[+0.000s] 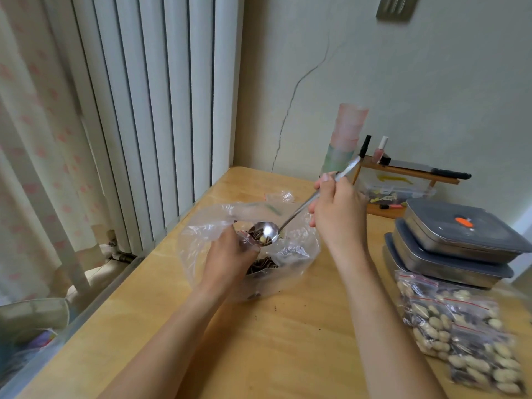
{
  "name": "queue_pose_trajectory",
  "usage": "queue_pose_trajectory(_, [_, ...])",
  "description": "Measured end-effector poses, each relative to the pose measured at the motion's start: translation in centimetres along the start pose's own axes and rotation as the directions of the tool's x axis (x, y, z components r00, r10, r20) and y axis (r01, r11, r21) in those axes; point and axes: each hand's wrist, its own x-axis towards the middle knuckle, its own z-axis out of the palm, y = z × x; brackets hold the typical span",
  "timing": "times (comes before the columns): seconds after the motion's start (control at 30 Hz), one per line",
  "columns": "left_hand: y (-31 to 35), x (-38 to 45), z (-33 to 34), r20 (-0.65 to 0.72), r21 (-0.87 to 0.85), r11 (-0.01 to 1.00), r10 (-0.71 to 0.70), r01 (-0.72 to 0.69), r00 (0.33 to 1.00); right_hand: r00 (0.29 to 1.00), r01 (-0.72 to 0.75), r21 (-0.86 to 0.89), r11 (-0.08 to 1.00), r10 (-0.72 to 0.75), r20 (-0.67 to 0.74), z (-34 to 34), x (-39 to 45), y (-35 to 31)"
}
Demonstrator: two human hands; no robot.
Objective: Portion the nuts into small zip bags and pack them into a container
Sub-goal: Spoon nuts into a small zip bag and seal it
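A large clear plastic bag (201, 231) of dark seeds and pale nuts lies open on the wooden table (259, 355). My left hand (230, 257) holds a small zip bag (249, 240) by its mouth over the big bag. My right hand (336, 211) grips the handle of a long metal spoon (266, 233), whose bowl carries seeds and a nut at the small bag's opening. Several filled zip bags (460, 332) lie at the right. Three stacked metal containers with grey lids (460, 237) stand behind them.
A small wooden shelf (408, 171) with a knife, bottles and a clear box stands at the back right, beside stacked pastel cups (345, 136). A radiator (149, 110) and curtain line the left. The table's left edge drops to a bin.
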Motion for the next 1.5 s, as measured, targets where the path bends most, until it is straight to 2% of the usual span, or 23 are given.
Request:
queue_pose_trajectory(0.1, [0.0,0.0,0.1,0.020,-0.023,1.000,0.021,-0.020,1.000,0.984,0.158,-0.025,0.987,-0.156,0.086,-0.1,-0.6,-1.4])
queue_pose_trajectory(0.23, [-0.4,0.2,0.2,0.024,-0.113,0.994,0.019,-0.016,1.000,0.856,0.454,0.000,0.891,-0.436,0.279,-0.8,-1.5,-3.5])
queue_pose_trajectory(0.33, [-0.6,0.3,0.2,0.006,-0.166,0.986,0.002,-0.001,1.000,0.786,0.573,0.027,0.819,-0.559,0.265,-0.3,-1.9,-3.8])
queue_pose_trajectory(0.47, [-0.6,0.4,0.4,-0.011,-0.162,0.987,0.010,-0.011,1.000,0.761,0.617,0.055,0.785,-0.612,0.216,-0.2,-1.9,-3.9])
queue_pose_trajectory(0.67, [-0.5,0.4,0.3,-0.017,-0.150,0.989,0.000,-0.003,1.000,0.736,0.647,0.074,0.759,-0.647,0.199,-0.4,-1.8,-4.0])
queue_pose_trajectory(1.13, [0.0,0.4,-0.2,-0.068,-0.186,0.982,-0.028,0.015,0.997,0.748,0.640,0.059,0.766,-0.638,0.183,-0.7,-1.8,-3.9])
queue_pose_trajectory(1.27, [0.3,0.2,-0.7,-0.029,-0.057,0.995,-0.079,0.077,0.996,0.814,0.568,-0.026,0.823,-0.557,0.165,-0.8,-1.3,-3.1])
queue_pose_trajectory(1.4, [0.6,-0.2,-1.1,-0.023,-0.021,0.999,-0.034,0.034,0.999,0.863,0.396,-0.015,0.918,-0.367,0.348,-1.3,-0.7,-2.0])
queue_pose_trajectory(1.5, [0.7,-0.5,-1.0,0.028,-0.012,0.999,-0.045,0.045,0.999,0.885,0.378,-0.126,0.917,-0.318,0.340,-1.9,-0.3,-1.4])
